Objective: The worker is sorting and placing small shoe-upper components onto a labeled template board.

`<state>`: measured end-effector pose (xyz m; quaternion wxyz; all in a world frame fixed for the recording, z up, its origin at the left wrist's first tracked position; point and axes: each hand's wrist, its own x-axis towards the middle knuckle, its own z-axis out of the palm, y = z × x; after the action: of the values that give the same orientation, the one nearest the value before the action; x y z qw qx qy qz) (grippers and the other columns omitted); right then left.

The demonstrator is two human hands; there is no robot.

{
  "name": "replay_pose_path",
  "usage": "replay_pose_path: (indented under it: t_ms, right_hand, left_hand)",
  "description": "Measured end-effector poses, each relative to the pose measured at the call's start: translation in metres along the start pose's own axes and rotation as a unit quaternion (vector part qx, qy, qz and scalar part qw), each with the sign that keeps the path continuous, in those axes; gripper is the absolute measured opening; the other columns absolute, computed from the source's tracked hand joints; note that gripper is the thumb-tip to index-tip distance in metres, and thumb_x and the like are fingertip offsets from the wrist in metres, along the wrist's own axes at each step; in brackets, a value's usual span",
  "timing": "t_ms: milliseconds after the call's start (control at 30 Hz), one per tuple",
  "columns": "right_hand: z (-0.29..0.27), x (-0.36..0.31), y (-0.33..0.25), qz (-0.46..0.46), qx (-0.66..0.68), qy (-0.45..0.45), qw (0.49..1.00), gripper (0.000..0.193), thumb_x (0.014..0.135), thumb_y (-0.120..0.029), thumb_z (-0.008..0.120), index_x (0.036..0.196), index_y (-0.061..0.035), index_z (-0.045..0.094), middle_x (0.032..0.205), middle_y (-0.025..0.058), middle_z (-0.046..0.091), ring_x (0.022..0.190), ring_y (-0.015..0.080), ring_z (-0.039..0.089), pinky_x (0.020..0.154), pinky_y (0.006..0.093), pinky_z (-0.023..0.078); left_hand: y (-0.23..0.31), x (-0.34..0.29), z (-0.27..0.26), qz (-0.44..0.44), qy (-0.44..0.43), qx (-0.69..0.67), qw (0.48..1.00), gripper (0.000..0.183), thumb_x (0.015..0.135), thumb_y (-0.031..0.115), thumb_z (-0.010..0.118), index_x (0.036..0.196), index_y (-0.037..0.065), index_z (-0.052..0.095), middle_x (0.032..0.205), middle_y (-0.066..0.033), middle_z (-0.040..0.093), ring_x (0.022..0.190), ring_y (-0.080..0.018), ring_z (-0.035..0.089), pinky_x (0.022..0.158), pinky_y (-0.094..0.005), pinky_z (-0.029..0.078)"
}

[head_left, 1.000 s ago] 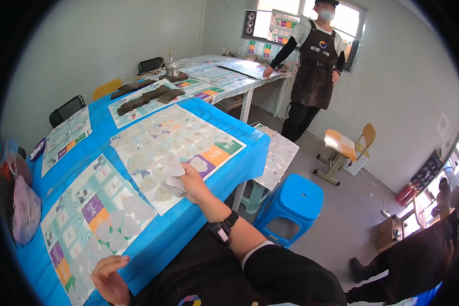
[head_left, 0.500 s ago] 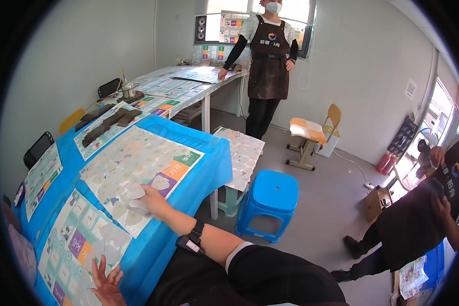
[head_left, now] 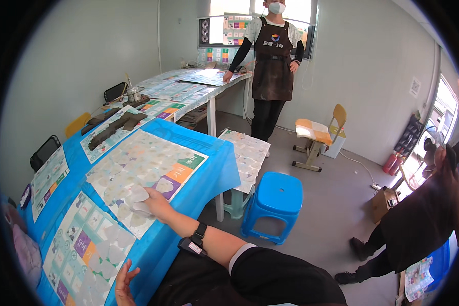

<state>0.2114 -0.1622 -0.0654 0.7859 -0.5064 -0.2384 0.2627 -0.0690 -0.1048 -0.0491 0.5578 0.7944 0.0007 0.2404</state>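
Your worktop [head_left: 209,168], draped in blue, stretches ahead and left of your right hand [head_left: 155,203], its right edge just beside your wrist, with open floor and a blue stool [head_left: 274,200] beyond it. Under that hand lies a large pale printed sheet [head_left: 137,168] with coloured blocks. Your right hand is clamped on a white cloth [head_left: 137,196], pressed flat on the sheet. Your left hand [head_left: 123,278] rests fingers apart at the near edge.

Black sleeve, white cuff, black wristwatch [head_left: 193,246]
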Motion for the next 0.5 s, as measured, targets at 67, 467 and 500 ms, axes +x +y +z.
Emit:
replay_pose_path:
  t_ms: [67, 467, 500]
  right_hand:
    - [-0.003, 0.003, 0.003, -0.006, -0.002, 0.000, 1.000, 0.032, 0.083, -0.018, 0.058, 0.113, -0.0083, 0.055, 0.102, 0.0053, 0.060, 0.090, 0.0139, 0.058, 0.073, 0.0272, 0.047]
    - [0.010, 0.010, 0.024, -0.024, -0.002, -0.001, 1.000, 0.030, 0.087, -0.026, 0.056, 0.109, -0.0068, 0.055, 0.096, 0.0046, 0.062, 0.079, 0.0127, 0.059, 0.062, 0.0274, 0.049]
    - [0.007, 0.010, 0.022, -0.010, 0.005, 0.010, 1.000, 0.028, 0.086, -0.022, 0.056, 0.110, -0.0060, 0.055, 0.096, 0.0054, 0.062, 0.080, 0.0137, 0.060, 0.064, 0.0274, 0.050]
  left_hand:
    - [-0.003, 0.002, 0.001, -0.016, -0.006, 0.007, 1.000, 0.071, 0.090, 0.058, 0.021, 0.132, 0.003, 0.038, 0.130, -0.0205, 0.043, 0.104, -0.0280, 0.054, 0.097, -0.0429, 0.034]
    - [0.130, 0.072, 0.053, 0.400, -0.186, 0.216, 0.871, 0.093, 0.067, 0.033, 0.076, 0.135, 0.002, 0.020, 0.130, -0.0224, 0.038, 0.117, -0.0337, 0.042, 0.099, -0.0446, 0.027]
    - [0.134, 0.084, 0.064, 0.395, -0.272, 0.172, 0.860, 0.080, 0.066, 0.027, 0.078, 0.130, 0.004, 0.035, 0.121, -0.0177, 0.051, 0.108, -0.0315, 0.052, 0.095, -0.0415, 0.035]
